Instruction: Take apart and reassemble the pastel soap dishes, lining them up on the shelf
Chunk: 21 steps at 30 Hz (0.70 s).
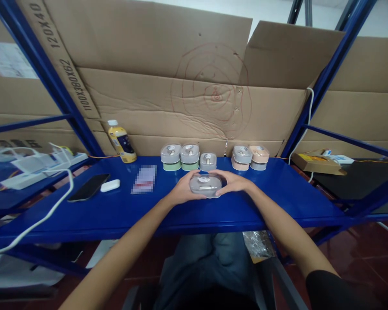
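I'm watching from the head camera: five lidded plastic tubs [208, 162] are standing in a row along the back of the blue desk [278, 193], and a sixth tub [206, 187] is sitting between my left hand [183, 188] and right hand [233, 181], out near the desk's middle. Both hands are gripping it, the fingers [219, 175] curling closed around its sides.

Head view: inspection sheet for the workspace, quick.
surface: blue steel rack shelf
items: left hand and right hand around a clear-lidded container; five similar containers stand behind
clutter: yellow-labelled plastic bottle, black smartphone, white earbud case, blurred card
grips: both bare, on the container's sides
cables: white cable drapes over the shelf's front, near a power strip
surroundings: cardboard sheets with red circles drawn, blue rack upright
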Motion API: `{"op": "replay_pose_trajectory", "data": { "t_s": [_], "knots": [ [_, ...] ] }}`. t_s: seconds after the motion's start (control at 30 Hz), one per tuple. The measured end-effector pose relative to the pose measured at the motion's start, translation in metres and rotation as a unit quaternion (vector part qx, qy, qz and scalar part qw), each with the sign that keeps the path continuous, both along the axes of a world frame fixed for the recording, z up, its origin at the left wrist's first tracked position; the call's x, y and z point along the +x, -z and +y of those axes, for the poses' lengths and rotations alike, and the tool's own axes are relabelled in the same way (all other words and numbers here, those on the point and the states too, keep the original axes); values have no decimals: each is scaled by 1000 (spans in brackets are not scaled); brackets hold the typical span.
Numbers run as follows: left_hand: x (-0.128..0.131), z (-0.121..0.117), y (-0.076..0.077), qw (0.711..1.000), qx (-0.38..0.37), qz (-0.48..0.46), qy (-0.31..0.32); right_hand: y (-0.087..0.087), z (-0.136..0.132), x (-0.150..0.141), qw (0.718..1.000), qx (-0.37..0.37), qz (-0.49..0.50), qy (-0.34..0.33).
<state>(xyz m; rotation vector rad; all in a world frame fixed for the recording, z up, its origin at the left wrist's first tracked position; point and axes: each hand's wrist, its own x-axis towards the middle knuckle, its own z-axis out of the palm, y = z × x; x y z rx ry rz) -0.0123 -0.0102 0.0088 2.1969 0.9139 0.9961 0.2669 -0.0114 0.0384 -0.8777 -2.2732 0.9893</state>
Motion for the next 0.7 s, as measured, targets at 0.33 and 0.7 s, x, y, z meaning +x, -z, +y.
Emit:
{"op": "replay_pose_trajectory", "data": {
  "t_s": [0.33,0.7],
  "knots": [
    [1,3,4,998,47,34,2,1,-6,-21,972,216,-21,90],
    [-3,1,0,992,98,83,17,-4,19,24,952,135,93,260]
  ]
}}
